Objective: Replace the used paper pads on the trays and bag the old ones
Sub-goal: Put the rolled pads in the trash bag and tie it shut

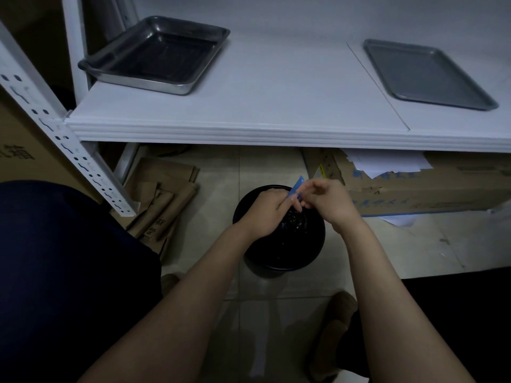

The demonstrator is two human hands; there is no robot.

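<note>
Both my hands meet over a black bin (279,255) on the floor, lined with a shiny black bag (294,225). My left hand (265,214) and my right hand (329,200) pinch a small blue strip (296,186) between their fingertips, just above the gathered bag. On the white shelf (249,106) stand two metal trays: a deep one (154,55) at the back left and a flat one (427,74) at the right. Neither tray shows a paper pad in it.
Folded brown paper bags (163,197) lie on the floor left of the bin. A long cardboard box (414,186) with white sheets (387,163) on it sits under the shelf at right. A perforated white shelf post (55,134) slants at left. My knees frame the view.
</note>
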